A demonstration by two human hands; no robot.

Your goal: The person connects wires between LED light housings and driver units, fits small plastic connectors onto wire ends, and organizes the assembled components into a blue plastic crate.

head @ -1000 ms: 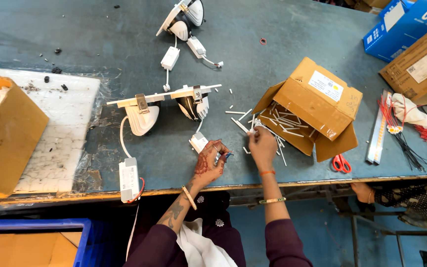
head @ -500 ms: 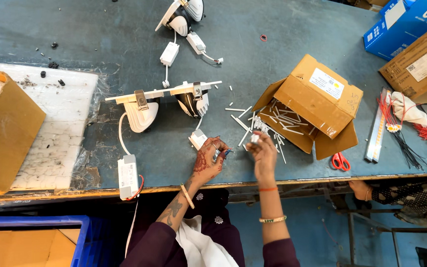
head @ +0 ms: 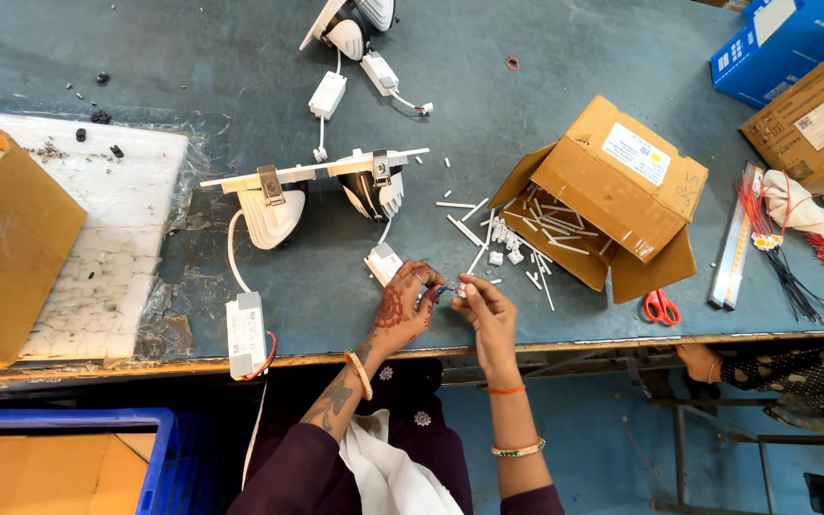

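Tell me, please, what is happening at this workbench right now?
A person sits at a blue-grey workbench and holds both hands together near its front edge. The left hand and the right hand pinch a small connector piece with thin wires between their fingertips. Beside the left hand lies a small white driver box, wired to a white twin spotlight fixture. An open cardboard box of small white parts lies just beyond the right hand.

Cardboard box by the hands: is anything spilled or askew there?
Yes. The open cardboard box lies tipped on its side, and small white parts have spilled from it across the blue table.
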